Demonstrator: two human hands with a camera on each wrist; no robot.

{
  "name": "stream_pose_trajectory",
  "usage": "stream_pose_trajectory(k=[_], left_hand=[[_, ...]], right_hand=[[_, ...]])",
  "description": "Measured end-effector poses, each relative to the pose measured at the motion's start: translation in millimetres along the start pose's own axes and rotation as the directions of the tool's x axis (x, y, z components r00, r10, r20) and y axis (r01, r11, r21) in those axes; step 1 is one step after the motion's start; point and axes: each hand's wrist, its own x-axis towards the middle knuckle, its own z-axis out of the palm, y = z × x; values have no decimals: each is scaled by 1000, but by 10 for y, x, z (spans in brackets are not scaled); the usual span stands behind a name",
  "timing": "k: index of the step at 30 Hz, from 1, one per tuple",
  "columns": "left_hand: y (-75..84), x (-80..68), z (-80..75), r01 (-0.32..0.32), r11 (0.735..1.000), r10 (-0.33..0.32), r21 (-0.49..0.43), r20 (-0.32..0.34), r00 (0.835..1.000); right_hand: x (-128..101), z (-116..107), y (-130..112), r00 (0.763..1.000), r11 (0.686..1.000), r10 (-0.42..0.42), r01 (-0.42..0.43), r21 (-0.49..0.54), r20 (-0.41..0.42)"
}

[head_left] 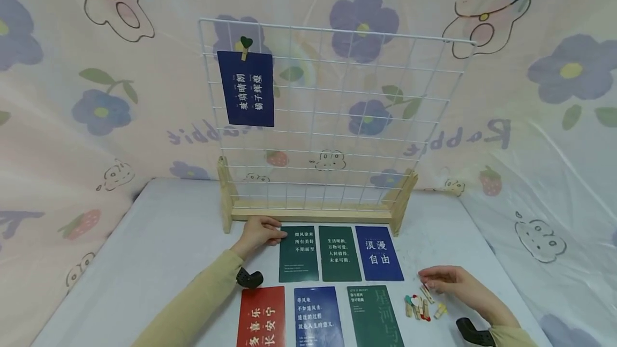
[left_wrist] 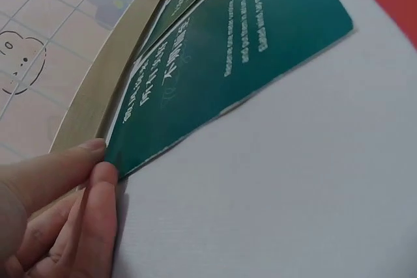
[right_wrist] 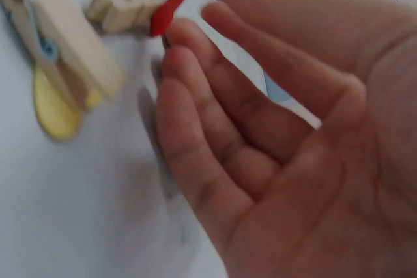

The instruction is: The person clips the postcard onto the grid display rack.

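Observation:
My left hand [head_left: 278, 234] pinches the upper left corner of a dark green card [head_left: 299, 253] lying just in front of the wooden base of the grid stand [head_left: 313, 212]. In the left wrist view the thumb and a finger [left_wrist: 104, 180] grip that corner and the green card [left_wrist: 215, 63] is lifted slightly off the table. My right hand [head_left: 429, 278] hovers with relaxed fingers over a small pile of wooden clothespins [head_left: 418, 307]. In the right wrist view its fingers [right_wrist: 195, 96] hold nothing, and a red-heart pin [right_wrist: 163, 12] and a yellow one [right_wrist: 58, 96] lie close by.
A white wire grid [head_left: 337, 117] stands upright, with a blue card [head_left: 246, 89] clipped at its top left by a green heart pin [head_left: 246, 44]. More cards lie flat on the table: green [head_left: 339, 253], blue [head_left: 378, 253], red [head_left: 260, 317], blue [head_left: 315, 317], green [head_left: 373, 315].

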Motion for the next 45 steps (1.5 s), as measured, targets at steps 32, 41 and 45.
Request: stream_pose_trajectory(k=[32,41,45], left_hand=[[3,4,-5,-13,993,14,116,-3,1000],[-5,6,-25,-68,977,66,201,17,998],[-3,-2,-22,-91,975,90,203,11,996]], right_hand=[[45,-44,172,985,989,-147,148,-5,95],[44,-18,163,990,993,-117,119,-24,72],[61,-21,166,989,991,-130,132,-24,74]])
